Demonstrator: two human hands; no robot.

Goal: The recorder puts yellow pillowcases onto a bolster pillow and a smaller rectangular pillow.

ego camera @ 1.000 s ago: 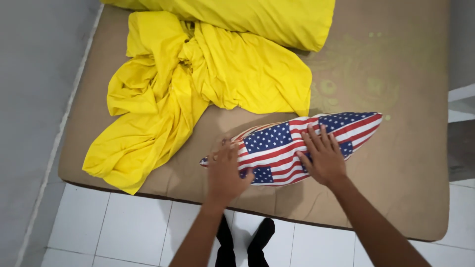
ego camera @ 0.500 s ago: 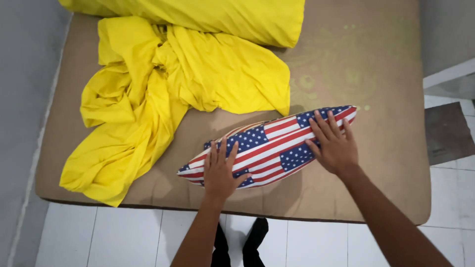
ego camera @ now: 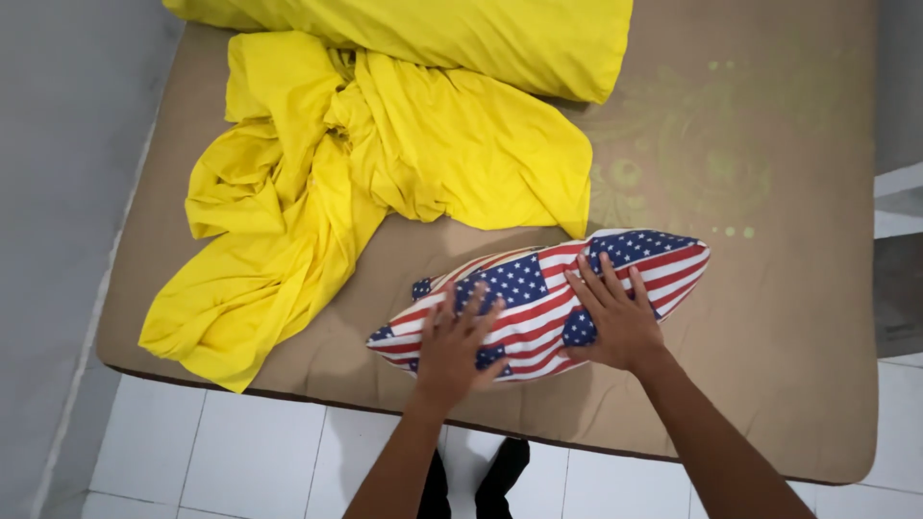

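Note:
A pillow in a flag-pattern cover (ego camera: 524,288), red and white stripes with blue star patches, lies on a tan mattress (ego camera: 779,317) near its front edge. My left hand (ego camera: 454,346) rests flat on the pillow's left part, fingers spread. My right hand (ego camera: 613,312) lies flat on its middle-right part, fingers spread toward the far side. Both palms press on the cover; neither hand grips it.
A crumpled yellow sheet (ego camera: 336,192) spreads over the mattress's left half. A yellow pillow (ego camera: 461,34) lies at the far edge. White floor tiles (ego camera: 240,461) run along the near side, a grey wall (ego camera: 58,192) on the left. My dark feet (ego camera: 481,481) stand below.
Both hands have shifted closer together on the flag pillow, the right one moving in from its right end. The pillow looks shorter and more bunched.

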